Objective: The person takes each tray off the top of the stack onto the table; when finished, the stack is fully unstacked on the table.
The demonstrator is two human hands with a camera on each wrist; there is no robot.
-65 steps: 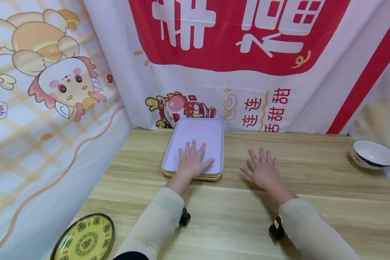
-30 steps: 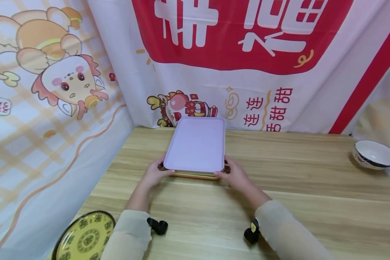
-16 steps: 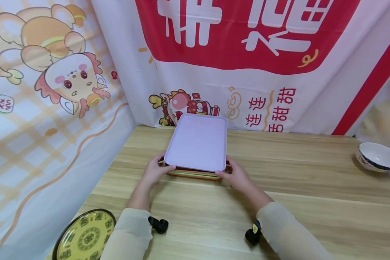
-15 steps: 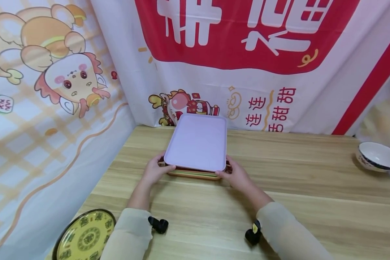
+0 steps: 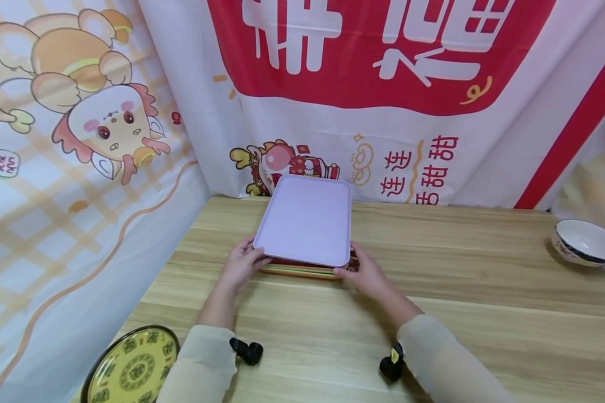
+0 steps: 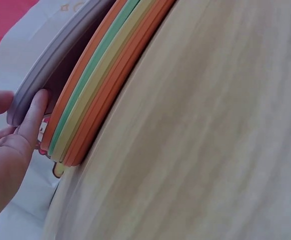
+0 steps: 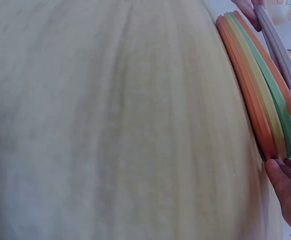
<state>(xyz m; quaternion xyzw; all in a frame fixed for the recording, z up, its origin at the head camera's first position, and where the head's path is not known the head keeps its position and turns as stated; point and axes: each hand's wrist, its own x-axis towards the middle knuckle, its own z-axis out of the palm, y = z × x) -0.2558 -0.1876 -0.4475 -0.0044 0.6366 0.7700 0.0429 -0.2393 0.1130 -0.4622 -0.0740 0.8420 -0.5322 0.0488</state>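
A lavender tray tops a stack of orange, green and yellow trays at the back of the table. My left hand pinches the lavender tray's near left corner, thumb and fingers on either side of its rim. That corner is raised, and a gap shows below it in the left wrist view. At the near right corner, my right hand holds the stack, its thumb by the upper rims. In the right wrist view its fingers touch the lower trays' corner. Some fingertips of both hands are hidden.
A yellow patterned round plate with a dark rim lies at the wooden table's front left. A white bowl with a dark band stands at the far right. Printed cloth hangs behind and along the left.
The left hand first lay on the lavender tray and the right hand was over the table. Both moved to the near corners, and the lavender tray's left corner has risen.
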